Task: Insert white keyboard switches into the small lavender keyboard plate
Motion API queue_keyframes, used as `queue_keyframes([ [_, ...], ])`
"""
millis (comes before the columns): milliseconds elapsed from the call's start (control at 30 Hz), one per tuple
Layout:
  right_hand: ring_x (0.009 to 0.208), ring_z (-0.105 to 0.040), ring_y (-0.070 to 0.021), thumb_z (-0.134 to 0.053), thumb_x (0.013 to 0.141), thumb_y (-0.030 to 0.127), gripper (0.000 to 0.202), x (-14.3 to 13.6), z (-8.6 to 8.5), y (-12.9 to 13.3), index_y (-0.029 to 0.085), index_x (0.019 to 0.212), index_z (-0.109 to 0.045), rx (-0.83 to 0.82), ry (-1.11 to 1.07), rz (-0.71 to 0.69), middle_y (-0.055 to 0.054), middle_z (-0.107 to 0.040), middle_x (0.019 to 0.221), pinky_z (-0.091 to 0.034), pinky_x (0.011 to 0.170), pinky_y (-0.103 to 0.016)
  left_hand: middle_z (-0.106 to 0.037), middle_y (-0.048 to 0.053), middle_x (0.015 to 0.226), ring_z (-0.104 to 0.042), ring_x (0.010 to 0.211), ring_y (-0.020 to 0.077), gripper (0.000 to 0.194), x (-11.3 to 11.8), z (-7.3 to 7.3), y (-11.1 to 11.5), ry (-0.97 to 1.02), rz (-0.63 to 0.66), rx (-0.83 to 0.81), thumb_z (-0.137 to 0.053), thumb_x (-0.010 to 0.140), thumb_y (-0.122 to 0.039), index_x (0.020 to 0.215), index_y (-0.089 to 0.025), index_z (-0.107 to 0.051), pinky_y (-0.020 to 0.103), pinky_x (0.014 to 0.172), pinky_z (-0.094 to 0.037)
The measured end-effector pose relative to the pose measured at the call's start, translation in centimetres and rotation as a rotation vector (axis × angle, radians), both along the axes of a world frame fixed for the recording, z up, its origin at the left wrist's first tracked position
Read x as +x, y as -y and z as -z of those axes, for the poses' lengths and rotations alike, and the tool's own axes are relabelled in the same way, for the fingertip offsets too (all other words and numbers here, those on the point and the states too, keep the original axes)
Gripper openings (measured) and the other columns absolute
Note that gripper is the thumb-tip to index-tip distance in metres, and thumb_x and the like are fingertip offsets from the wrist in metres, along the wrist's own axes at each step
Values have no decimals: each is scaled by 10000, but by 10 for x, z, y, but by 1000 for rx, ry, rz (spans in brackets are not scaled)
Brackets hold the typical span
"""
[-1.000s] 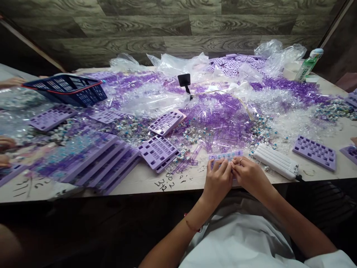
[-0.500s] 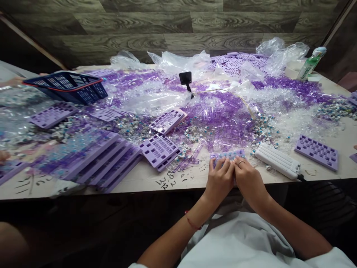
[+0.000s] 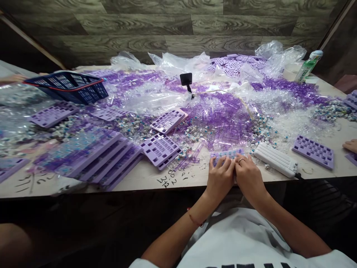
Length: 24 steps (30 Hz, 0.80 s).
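Observation:
My left hand (image 3: 221, 175) and my right hand (image 3: 248, 174) meet at the table's front edge, side by side. Both have bent fingers closed over a small purple keyboard panel (image 3: 227, 152) set with clear and light-blue pieces. Its near part is hidden beneath my hands, and any small piece between my fingertips cannot be made out. Left of it lie loose clear purple strips (image 3: 195, 154). A white power strip (image 3: 276, 160) lies just right of my right hand.
Stacked purple panels (image 3: 106, 160) stand front left, with more panels (image 3: 160, 150) beside them. Another panel (image 3: 314, 152) lies at right. Heaped purple plastic pieces (image 3: 223, 111), a black stand (image 3: 186, 80), a blue basket (image 3: 92, 91) and a green bottle (image 3: 306, 69) are farther back. A co-worker's hand (image 3: 350, 145) shows at right.
My hands stay on the keyboard panel with hardly any shift. At the right edge, a co-worker's hand has come further into view. The whole view has shifted slightly.

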State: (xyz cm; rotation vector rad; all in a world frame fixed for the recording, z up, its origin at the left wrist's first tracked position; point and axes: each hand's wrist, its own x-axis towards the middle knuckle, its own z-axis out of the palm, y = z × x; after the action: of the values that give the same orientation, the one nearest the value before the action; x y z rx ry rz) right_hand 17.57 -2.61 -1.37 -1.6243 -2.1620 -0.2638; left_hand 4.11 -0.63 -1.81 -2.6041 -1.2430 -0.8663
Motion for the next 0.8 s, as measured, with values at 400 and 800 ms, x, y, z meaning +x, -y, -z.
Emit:
queue_keyframes([
  [400,968,-666,-217,-705,895,129,110,45,-52,-48,177,861,-799,-399,-64,-377,-91,-747,980,-503,949,-364,-673,78,984,-596,1019,284,143,6,-10,-7,83,-122,-172,-563,893,-101,917,-220,-638,473,972,-417],
  [800,1023,-682,-262,-861,662,137,592,-10,-113,-119,152,1232,-701,-889,390,-268,-131,-721,1227,-419,658,-255,-612,58,1006,-595,984,257,347,-8,-2,-10,530,-50,-329,-571,745,-71,1032,-234,-465,407,897,-488],
])
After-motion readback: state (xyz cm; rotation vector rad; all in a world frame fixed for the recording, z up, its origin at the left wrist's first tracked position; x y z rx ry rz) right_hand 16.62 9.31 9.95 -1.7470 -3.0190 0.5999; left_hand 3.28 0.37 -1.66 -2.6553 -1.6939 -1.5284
